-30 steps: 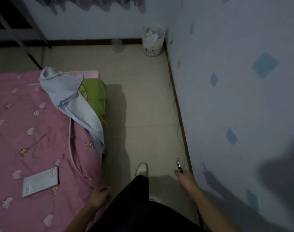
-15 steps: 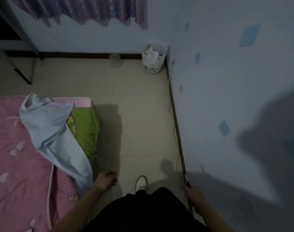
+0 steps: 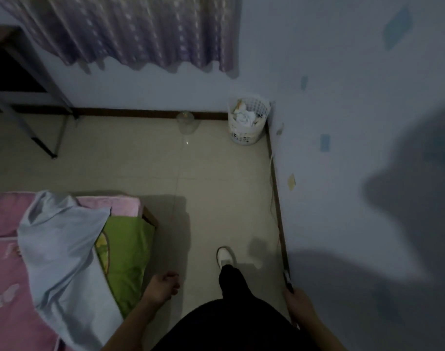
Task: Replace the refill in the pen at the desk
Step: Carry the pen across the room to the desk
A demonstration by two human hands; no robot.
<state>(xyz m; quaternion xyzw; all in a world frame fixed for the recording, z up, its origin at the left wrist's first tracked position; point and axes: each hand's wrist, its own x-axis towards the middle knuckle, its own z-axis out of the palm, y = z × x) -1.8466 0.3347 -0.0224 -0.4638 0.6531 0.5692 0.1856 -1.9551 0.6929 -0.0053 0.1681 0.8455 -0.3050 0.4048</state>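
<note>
Pen (image 3: 287,277) is sticking up out of the right hand (image 3: 300,306) at the near right, close against the wall (image 3: 355,153) and well apart from the desk. That desk (image 3: 45,79) is standing at the far left, under a purple curtain (image 3: 140,34). Nearer, a bed (image 3: 6,287) with a pink cover is carrying a pale blue cloth (image 3: 62,262) draped partly over a green pillow (image 3: 127,257). Just right of the pillow, the left hand (image 3: 163,287) is hanging with fingers loosely curled, holding nothing. A clear jar (image 3: 187,121) is standing by the far baseboard. A white shoe (image 3: 225,257) is resting on the tiled floor (image 3: 216,186). In the far corner a white basket (image 3: 244,139) is holding crumpled paper. The right hand's fingers are wrapping round the pen's lower end.
</note>
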